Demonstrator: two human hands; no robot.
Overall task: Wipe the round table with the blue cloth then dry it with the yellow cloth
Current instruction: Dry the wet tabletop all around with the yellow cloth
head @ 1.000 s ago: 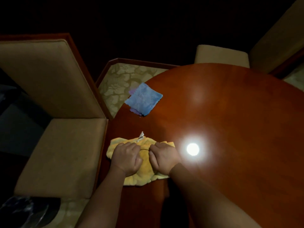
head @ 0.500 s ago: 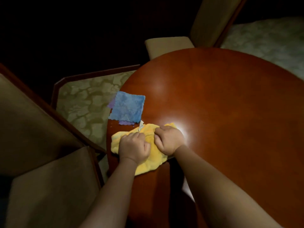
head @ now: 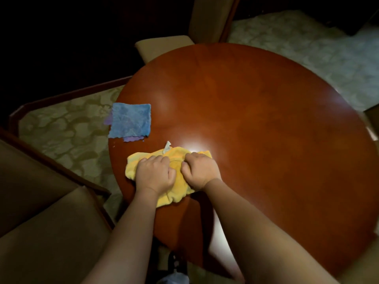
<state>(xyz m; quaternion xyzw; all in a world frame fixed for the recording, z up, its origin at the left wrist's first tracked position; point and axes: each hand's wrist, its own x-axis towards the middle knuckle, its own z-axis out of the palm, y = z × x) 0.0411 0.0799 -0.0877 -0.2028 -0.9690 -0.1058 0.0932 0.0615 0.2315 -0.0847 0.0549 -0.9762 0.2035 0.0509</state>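
I see both grips down on the yellow cloth, near the worktop's left edge. Left hand and right hand sit side by side, fingers curled into bunched fabric. Cloth spreads beneath and around both. Blue cloth lies flat, apart, overhanging the rim.

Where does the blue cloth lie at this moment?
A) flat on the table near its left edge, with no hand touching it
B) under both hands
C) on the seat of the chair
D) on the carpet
A: the blue cloth lies flat at the round table's left edge, untouched, while the left hand and the right hand grip the yellow cloth.
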